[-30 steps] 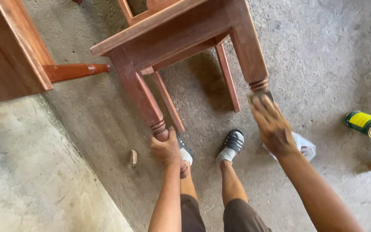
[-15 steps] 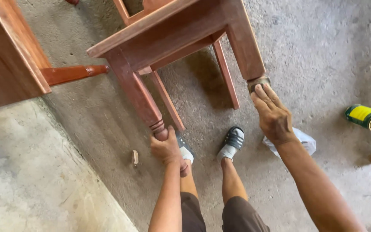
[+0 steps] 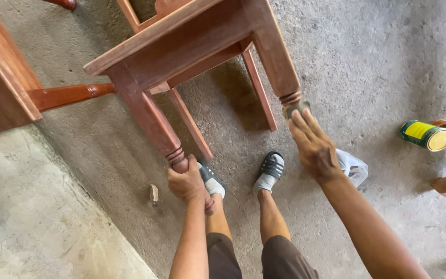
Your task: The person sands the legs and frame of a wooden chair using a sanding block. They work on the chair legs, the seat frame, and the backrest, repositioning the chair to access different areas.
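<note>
— What's the person holding there?

— A reddish-brown wooden chair (image 3: 181, 46), tipped over so its legs point toward them. The left hand (image 3: 187, 181) is wrapped tight round the turned foot of the near left leg (image 3: 150, 121), fingers closed on it

— And the other hand?

— The right hand (image 3: 313, 147) lies flat, fingers stretched together, pressing a small grey piece of sandpaper (image 3: 295, 108) against the ringed end of the right leg (image 3: 277, 62). It isn't gripping round anything; the palm and fingers just bear down on the paper

— Where does the chair sit in all this?

— Above the concrete floor (image 3: 367, 57), just in front of the person's feet in dark sandals with pale socks (image 3: 270, 170). The two far legs reach down to the floor behind

— Anything else lying about?

— A green and yellow tin can (image 3: 425, 135) on its side toward the right edge of the floor, a dark can touching it. A crumpled clear plastic bag (image 3: 353, 166) just beside the right wrist. A small wood chip (image 3: 154, 193) near the left hand. More brown furniture (image 3: 1, 82) at the left edge, with a turned rail sticking out
</note>
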